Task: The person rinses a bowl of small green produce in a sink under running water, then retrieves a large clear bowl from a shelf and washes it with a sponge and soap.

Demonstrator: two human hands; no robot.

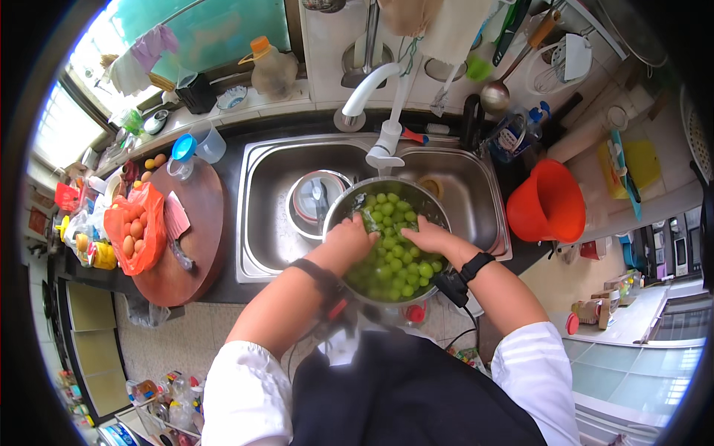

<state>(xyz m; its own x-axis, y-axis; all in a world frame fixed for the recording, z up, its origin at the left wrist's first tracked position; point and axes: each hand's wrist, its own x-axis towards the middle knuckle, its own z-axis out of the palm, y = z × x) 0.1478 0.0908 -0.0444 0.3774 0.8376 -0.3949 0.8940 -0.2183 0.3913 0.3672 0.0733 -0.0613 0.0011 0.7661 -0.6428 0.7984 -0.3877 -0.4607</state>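
A round stainless steel bowl holds many green grapes and sits over the middle of a double-basin steel sink. My left hand reaches over the bowl's left side, its fingers among the grapes. From the right, my right hand dips in, with thumb and fingers touching the grapes. The fingertips of both hands are partly hidden, so their grip is unclear. Above the bowl's far rim stands a white faucet. Several stacked bowls with a dark-handled utensil lie in the left basin.
Left of the sink, a round wooden cutting board bears a cleaver and a red plastic bag of eggs. An orange-red plastic basin and a blue-capped bottle stand at right. A cable hangs near my right wrist.
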